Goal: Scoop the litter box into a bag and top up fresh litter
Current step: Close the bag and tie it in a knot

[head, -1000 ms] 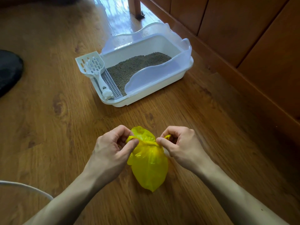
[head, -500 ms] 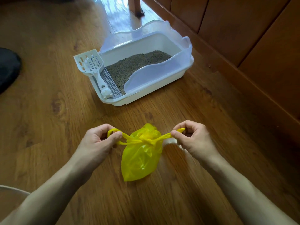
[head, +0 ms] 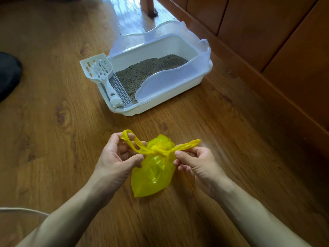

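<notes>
A small yellow plastic bag lies on the wooden floor in front of me, its two handles knotted at the top. My left hand grips the left handle loop. My right hand pinches the right handle close to the knot. Farther off stands the white litter box with a clear raised rim, holding grey-brown litter. A white slotted scoop rests on the box's left edge beside a grid step.
Wooden cabinet fronts run along the right side behind the box. A dark round object lies at the left edge. A pale curved rim shows at the lower left. A furniture leg stands beyond the box.
The hands pulled the two handles apart, tightening the knot, then came back in toward the bag. The bag has shifted slightly and leans to the lower left.
</notes>
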`<state>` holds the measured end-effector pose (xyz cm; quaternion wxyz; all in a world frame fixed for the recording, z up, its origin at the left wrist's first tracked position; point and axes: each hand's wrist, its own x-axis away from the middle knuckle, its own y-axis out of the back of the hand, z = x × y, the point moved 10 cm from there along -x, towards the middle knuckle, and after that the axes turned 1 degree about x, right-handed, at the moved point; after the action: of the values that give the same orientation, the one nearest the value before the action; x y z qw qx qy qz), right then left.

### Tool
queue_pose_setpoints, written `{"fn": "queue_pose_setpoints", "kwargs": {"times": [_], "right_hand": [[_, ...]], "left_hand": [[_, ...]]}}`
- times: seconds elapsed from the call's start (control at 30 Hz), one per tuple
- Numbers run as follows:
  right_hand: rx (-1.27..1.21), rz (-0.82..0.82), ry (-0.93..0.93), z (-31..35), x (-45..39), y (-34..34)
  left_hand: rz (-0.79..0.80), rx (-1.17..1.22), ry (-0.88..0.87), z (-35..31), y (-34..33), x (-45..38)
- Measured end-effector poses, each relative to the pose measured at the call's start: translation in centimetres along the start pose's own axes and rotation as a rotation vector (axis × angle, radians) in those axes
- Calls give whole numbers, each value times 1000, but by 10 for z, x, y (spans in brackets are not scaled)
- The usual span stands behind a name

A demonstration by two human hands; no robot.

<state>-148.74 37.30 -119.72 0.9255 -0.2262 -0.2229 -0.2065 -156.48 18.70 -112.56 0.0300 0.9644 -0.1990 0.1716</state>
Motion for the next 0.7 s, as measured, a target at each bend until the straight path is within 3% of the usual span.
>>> {"fn": "queue_pose_setpoints", "kwargs": {"times": [0.2, 0.43, 0.7], "right_hand": [[186, 28, 166, 15, 3, -12], [296, 69, 261, 28, 14, -24], [553, 134, 403, 38, 25, -40]], "left_hand": [[-82, -28, -65, -7, 0, 1], [-24, 84, -47, -5, -4, 2], [1, 1, -149, -13, -15, 6]]}}
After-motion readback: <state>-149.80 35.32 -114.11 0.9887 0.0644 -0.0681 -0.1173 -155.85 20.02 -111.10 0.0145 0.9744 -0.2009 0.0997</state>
